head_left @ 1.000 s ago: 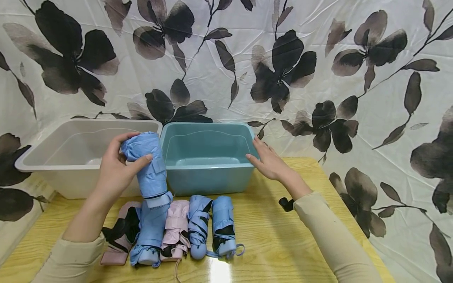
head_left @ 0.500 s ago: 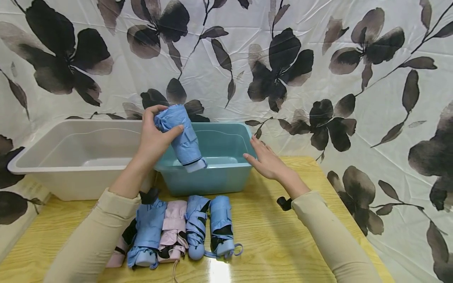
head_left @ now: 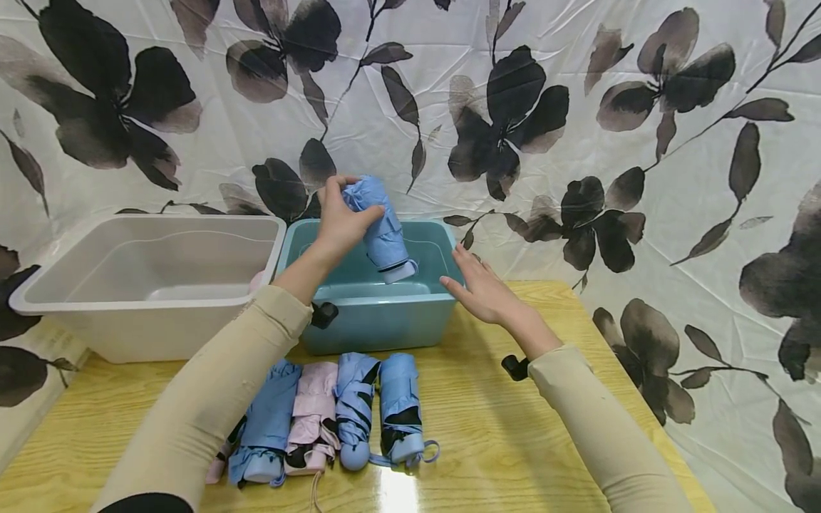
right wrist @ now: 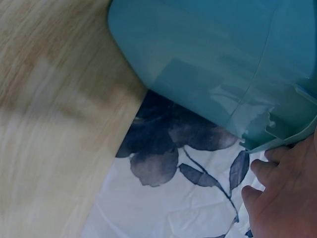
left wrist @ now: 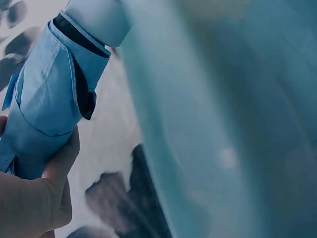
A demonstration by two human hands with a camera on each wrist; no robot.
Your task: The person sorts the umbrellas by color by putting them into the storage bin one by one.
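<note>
My left hand (head_left: pixel 343 222) grips a folded blue umbrella (head_left: pixel 385 231) near its upper end, with the thumb across its near side. The umbrella hangs tilted over the teal bin (head_left: pixel 378 324), its pale handle end pointing down and to the right. In the left wrist view, fingers curl round the blue fabric (left wrist: pixel 44 99), beside the bin's blurred wall. My right hand (head_left: pixel 484 291) touches the teal bin's right rim with its fingers extended. The right wrist view shows those fingertips (right wrist: pixel 265 171) against the rim's edge.
A whitish bin (head_left: pixel 147 331) stands left of the teal one, something pink (head_left: pixel 256 281) inside. Before the bins lie folded umbrellas: a blue one (head_left: pixel 266 420), a pink one (head_left: pixel 314 413), two more blue ones (head_left: pixel 400 399), and a pink one mostly behind my left sleeve (head_left: pixel 218 385).
My left hand has carried the blue umbrella rightward and up, from in front of the whitish bin to above the teal bin. The right hand has stayed at the rim.
</note>
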